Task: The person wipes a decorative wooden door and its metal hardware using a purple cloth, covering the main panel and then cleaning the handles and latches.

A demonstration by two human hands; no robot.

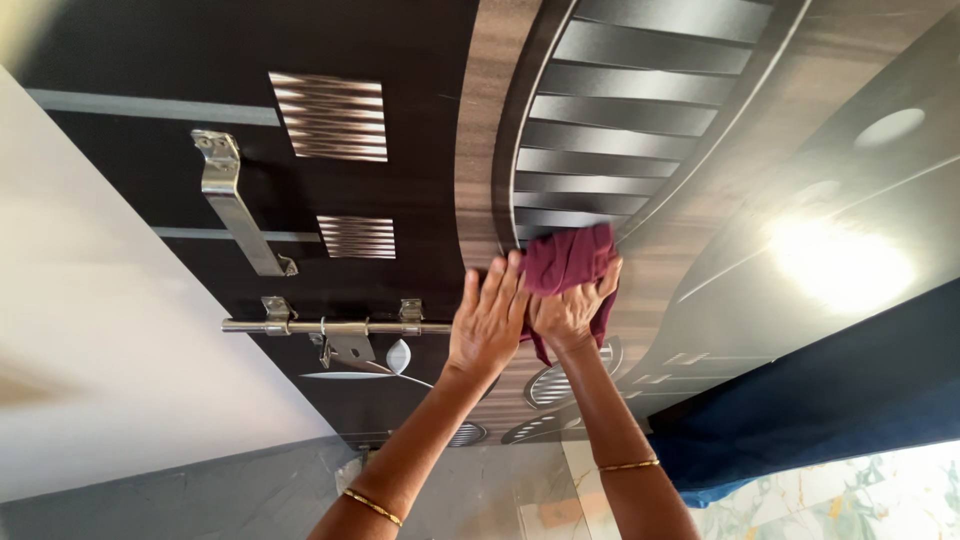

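1. Head view: looking up along a dark laminated door (400, 60) with curved wood-grain band (478, 150) and grey slatted inlay (620, 130).
2. Left hand (488, 322): fingers extended and close together, palm pressed flat on the wood-grain band, just beside the cloth at its 9 o'clock.
3. Right hand (570, 315): closed around a maroon cloth (568, 258), bunched cloth pressed to the door at the foot of the slatted inlay.
4. Cloth position: near frame centre, at 12 o'clock from the right hand, touching both band and lowest slats.
5. Hardware: steel pull handle (232, 200) at 10 o'clock from the hands, sliding bolt (330, 327) at 9 o'clock; neither touched.
6. Progress, judged: wiping under way mid-door. Cannot tell wiped from unwiped areas; no visible dust line or streak. Upper slats, dark panel around handle and bolt, and glare-lit right section (840, 260) apparently not reached by the cloth at present.
7. Blue fabric (830, 410) at 4 o'clock, clear of the hands.
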